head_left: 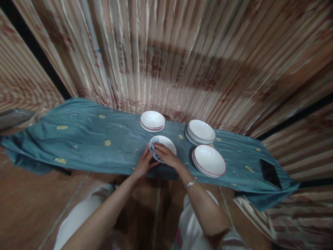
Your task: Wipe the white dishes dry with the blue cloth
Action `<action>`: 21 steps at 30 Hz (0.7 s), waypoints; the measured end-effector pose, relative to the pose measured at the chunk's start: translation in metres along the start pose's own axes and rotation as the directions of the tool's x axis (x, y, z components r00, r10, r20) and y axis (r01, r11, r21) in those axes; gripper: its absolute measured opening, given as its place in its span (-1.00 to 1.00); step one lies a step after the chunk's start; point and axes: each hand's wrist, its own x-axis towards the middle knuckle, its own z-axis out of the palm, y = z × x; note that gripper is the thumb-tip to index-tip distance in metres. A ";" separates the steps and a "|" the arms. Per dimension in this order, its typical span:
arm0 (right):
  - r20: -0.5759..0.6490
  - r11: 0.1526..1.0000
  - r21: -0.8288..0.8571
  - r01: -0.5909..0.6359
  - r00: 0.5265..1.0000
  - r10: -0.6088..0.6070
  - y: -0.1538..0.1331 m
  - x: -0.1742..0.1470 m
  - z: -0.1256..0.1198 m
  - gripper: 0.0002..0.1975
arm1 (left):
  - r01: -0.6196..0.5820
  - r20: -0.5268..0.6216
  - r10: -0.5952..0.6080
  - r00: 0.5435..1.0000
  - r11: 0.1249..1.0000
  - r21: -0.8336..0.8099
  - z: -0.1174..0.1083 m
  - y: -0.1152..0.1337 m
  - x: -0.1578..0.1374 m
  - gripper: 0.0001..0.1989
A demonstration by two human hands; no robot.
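A white plate (169, 143) with a raised rim is at the table's front edge, between my hands. My left hand (144, 163) grips its left rim, with the fingers partly hidden. Inside the plate, my right hand (166, 155) presses a bluish-grey cloth (154, 145) against the left part of the surface. Right behind this plate stands a short stack of white plates (153, 119), some with red rims. To the right are a stack of dark-rimmed white plates (201, 131) and, nearer me, a stack of red-rimmed plates (210, 159).
A blue-green tablecloth (88, 139) with yellow pineapple prints covers the long, narrow table. Toward its right end lies a black phone (270, 173). Striped curtains (166, 69) hang directly behind, and dark poles (39, 52) slant at both sides.
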 end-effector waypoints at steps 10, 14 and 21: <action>-0.072 0.937 -0.346 -0.052 0.997 0.029 0.009 0.001 0.001 -0.56 | 0.003 0.010 -0.003 1.000 1.000 0.006 0.000 0.000 0.000 -0.37; -0.078 0.833 -0.545 -0.096 0.995 0.064 -0.002 -0.006 -0.006 -0.62 | 0.004 0.012 -0.005 1.000 1.000 0.010 0.001 0.001 -0.001 -0.36; -0.027 0.665 -0.736 -0.125 0.987 0.155 -0.020 -0.018 -0.020 -0.71 | 0.000 0.018 0.000 1.000 1.000 0.017 0.003 0.003 -0.003 -0.34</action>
